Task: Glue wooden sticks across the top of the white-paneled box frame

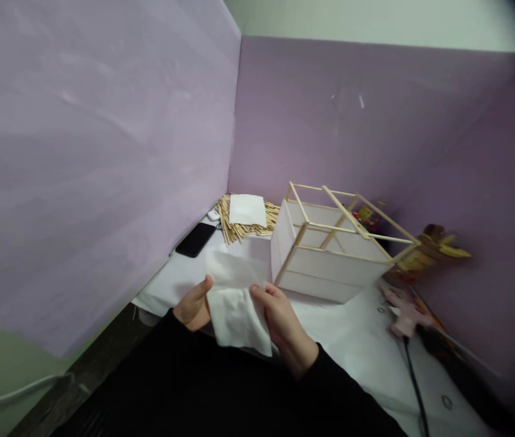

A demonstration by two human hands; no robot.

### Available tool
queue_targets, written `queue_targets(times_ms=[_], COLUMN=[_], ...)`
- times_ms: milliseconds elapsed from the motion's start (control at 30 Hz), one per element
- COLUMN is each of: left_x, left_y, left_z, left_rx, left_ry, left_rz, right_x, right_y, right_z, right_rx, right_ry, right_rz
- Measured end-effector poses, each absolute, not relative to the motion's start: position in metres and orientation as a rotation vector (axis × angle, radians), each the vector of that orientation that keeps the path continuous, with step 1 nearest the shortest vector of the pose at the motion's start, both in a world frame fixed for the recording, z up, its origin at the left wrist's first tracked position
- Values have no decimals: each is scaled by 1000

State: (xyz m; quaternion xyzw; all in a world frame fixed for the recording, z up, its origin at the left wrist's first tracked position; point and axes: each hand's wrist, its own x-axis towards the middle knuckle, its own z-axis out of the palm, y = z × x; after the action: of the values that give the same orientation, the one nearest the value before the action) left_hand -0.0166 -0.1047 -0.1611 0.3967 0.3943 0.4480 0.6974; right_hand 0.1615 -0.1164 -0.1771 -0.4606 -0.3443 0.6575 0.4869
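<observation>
Between my two hands is a soft white sheet (pixel 239 318), perhaps tissue or cloth, creased across its middle so that one part stands up and the other hangs toward me. My left hand (pixel 195 305) grips its left edge, thumb on top. On the right edge, my right hand (pixel 282 318) pinches it with the thumb over the front. Just beyond my right hand stands a box-shaped frame of thin wooden sticks (pixel 305 226), its lower sides covered with white panels (pixel 325 270). The fingers behind the sheet are hidden.
Behind lies a pile of wooden sticks (pixel 228 227) with a white square sheet (pixel 247 209) on it. A black phone (pixel 196 240) rests at the left. To the right are a pink glue gun (pixel 404 312) with a black cord and a blurred yellow-brown container (pixel 421 258). Purple walls enclose the table.
</observation>
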Motion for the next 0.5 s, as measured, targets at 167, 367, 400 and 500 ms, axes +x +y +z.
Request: queue_targets(times_ms=[167, 367, 400, 500], left_x=[-67, -83, -76, -45], left_y=[-106, -96, -87, -35], left_z=[-161, -129, -121, -98], left_rx=[915, 1423, 1582, 2109], left_ry=[1102, 1758, 1736, 1651], left_rz=[1202, 1776, 1706, 1142], right_x=[133, 129, 131, 143], right_y=[-94, -51, -48, -53], right_z=[-154, -150, -153, -163], right_rx=[-1141, -1390, -1459, -1528], right_ry=[-1033, -1756, -1867, -1970], right_rz=[1517, 660, 577, 553])
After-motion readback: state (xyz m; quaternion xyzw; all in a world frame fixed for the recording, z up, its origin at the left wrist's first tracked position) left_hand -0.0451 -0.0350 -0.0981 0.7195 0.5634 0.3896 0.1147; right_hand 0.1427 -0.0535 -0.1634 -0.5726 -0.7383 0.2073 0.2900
